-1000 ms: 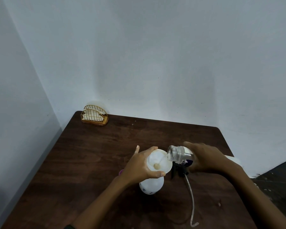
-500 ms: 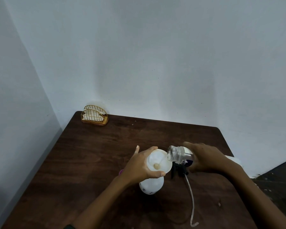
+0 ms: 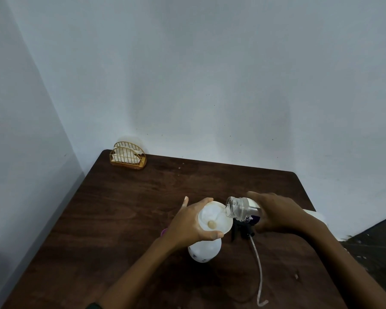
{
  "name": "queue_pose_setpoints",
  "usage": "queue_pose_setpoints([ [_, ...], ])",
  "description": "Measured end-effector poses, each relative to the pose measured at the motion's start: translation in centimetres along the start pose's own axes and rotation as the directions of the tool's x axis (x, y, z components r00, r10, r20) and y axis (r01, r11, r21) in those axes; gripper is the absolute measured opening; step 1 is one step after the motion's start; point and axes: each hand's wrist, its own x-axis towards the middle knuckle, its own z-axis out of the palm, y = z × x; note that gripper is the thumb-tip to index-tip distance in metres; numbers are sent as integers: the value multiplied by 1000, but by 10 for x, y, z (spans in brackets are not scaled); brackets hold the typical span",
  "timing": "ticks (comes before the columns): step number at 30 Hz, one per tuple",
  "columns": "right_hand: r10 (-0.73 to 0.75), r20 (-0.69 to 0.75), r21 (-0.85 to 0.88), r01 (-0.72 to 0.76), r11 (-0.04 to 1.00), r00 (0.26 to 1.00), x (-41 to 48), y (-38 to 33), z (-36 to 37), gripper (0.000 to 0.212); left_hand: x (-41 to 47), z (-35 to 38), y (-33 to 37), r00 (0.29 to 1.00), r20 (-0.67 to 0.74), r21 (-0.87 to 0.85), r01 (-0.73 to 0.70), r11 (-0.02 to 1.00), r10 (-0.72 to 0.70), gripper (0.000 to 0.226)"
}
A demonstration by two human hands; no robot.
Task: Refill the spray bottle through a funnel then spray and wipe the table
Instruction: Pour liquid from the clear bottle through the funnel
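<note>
A dark brown wooden table stands in the corner of a pale grey-white wall. Near the table's front middle, a rounded white plastic spray bottle stands upright with its top off. A wide white plastic funnel sits in its neck, the bowl hiding the bottle's shoulders from above.

The person's left hand grasps the funnel from the left. The thumb curls over the near rim and the fingers wrap the far rim, with one fingertip lifted clear behind. The right hand is wrapped round a clear plastic bottle with a white and purple label, held tipped almost level. Its open threaded mouth hangs over the funnel's right rim. A faint pale streak runs from that mouth down toward the funnel's hole. It may be a thin trickle of liquid, though the picture is too soft to be sure.

A black plastic trigger head lies on the table just right of the spray bottle, partly under the tipped bottle and the right hand. Its clear dip tube trails toward the near edge and ends in a small curl.

A bit of something purple peeks out from under the left wrist (most of it is hidden). In the far left corner of the table, well apart from the hands, stands a gold wire napkin holder with white napkins in it.
</note>
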Motion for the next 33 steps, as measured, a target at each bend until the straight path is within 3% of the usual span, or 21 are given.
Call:
queue_pose_setpoints([
  [8, 10, 4, 0, -10, 1000, 1000, 0, -1, -1, 53, 0, 0, 0, 1000, -6, 5, 0, 1000, 0, 99],
  [24, -4, -26, 60, 6, 998, 1000, -2, -1, -2, 41, 0, 0, -3, 1000, -6, -6, -1, 1000, 1, 101],
  [29, -19, -19, 309, 24, 951, 1000, 0, 4, 6, 44, -1, -1, -7, 999, 29, 3, 40, 999, -40, 107],
  [33, -69, -75, 642, 101, 760, 995, 0, 9, 17, 50, -5, -4, -5, 994, 72, 11, 87, 996, -88, 116],
])
